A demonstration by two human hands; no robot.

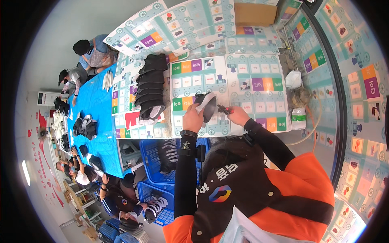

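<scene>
My left hand point(193, 118) grips a black and grey shoe upper point(209, 107) with a pale lining, held just over the patterned worktable point(247, 101). To its right, my right hand point(238, 116) is closed around a small dark tool with a touch of red, which looks like a pair of scissors point(224, 109). The tool's tip points at the shoe upper with a small gap between them. Left of my left hand lies a row of overlapping black shoe uppers point(150, 83), the nearest one showing its pale inside.
Blue plastic crates point(156, 162) with more shoe uppers stand under the table's front edge. On the left, several people work around a blue-covered table point(97, 109). Printed boards point(174, 24) rise at the back; a white pack point(293, 79) sits at the right edge.
</scene>
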